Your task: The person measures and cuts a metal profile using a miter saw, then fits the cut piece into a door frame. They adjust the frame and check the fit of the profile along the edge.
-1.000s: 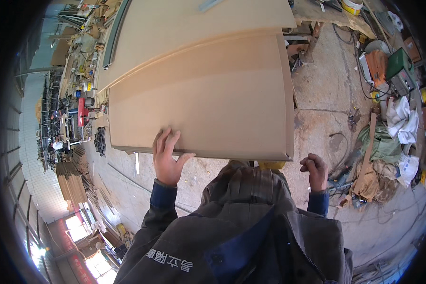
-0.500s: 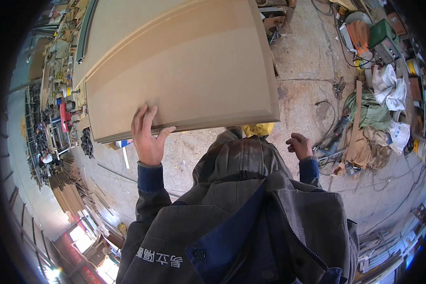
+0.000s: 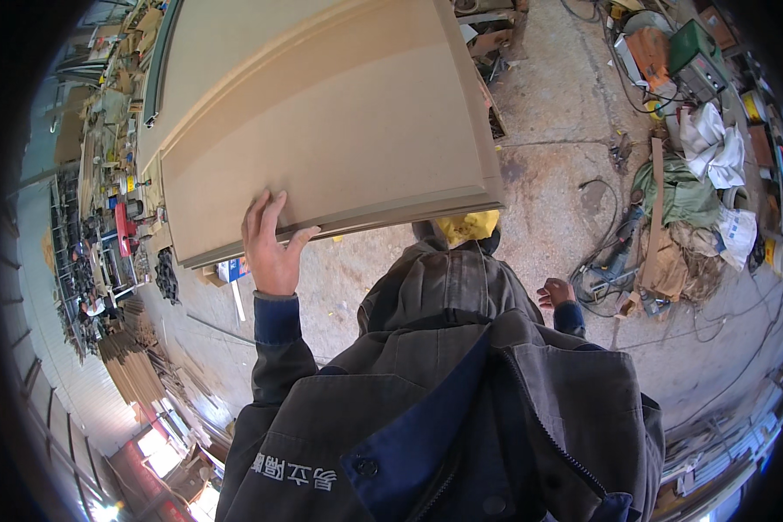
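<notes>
A stack of large light-brown boards (image 3: 322,122) fills the upper middle, its layered near edge facing me. My left hand (image 3: 272,248) lies at that near edge, left of centre. Its fingers are spread over the top board and the thumb points right along the rim. To the right, my right hand (image 3: 555,293) hangs beside my body, apart from the boards. Its fingers are loosely bent and apart, and nothing shows in them. Something yellow (image 3: 468,227) shows below the stack's near right corner, partly hidden by the boards and my clothing.
Concrete floor (image 3: 557,200) runs along the stack's right side. Farther right lie a power tool (image 3: 622,230) with cables, a green cloth heap (image 3: 683,196), white sacks (image 3: 713,148) and a green machine (image 3: 696,59). Cluttered shelving (image 3: 87,235) and long brown strips (image 3: 135,361) stand left.
My right hand has dropped lower and closer to my body, its fingers loosening. The left hand stays on the boards. The stack's near right corner appears slightly higher and farther left in view.
</notes>
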`<state>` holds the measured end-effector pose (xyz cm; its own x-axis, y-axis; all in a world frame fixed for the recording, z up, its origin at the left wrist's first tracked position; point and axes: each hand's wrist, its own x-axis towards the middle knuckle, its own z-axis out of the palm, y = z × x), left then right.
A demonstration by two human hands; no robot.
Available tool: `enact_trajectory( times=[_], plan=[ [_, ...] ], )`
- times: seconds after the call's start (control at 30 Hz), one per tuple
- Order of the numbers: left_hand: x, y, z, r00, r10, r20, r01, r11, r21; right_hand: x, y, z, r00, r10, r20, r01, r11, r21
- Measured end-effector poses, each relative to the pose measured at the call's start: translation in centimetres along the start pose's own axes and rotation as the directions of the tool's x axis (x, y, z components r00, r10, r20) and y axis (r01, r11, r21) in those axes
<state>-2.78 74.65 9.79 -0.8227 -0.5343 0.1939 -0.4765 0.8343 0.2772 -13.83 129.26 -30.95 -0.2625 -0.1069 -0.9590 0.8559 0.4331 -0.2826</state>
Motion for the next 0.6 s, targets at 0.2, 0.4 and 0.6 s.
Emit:
enact_trajectory(
  times=[0.2,0.4,0.6],
  plan=[
    [-0.2,0.5,0.1,1.0,-0.01,-0.014,0.01,1.0,0.001,-0.3,-1.1,-0.3,0.997,-0.073,0.007,0.073,0.997,0.015],
    [-1.4,-1.3,0.2,0.999,-0.011,-0.047,0.012,1.0,0.017,1.6,-2.2,0.4,0.99,-0.06,0.126,0.056,0.998,0.037],
    [-1.3,-1.1,-0.1,0.996,0.004,-0.093,-0.001,0.999,0.039,6.7,3.3,-0.9,0.965,0.053,0.257,-0.171,0.869,0.464]
  ],
)
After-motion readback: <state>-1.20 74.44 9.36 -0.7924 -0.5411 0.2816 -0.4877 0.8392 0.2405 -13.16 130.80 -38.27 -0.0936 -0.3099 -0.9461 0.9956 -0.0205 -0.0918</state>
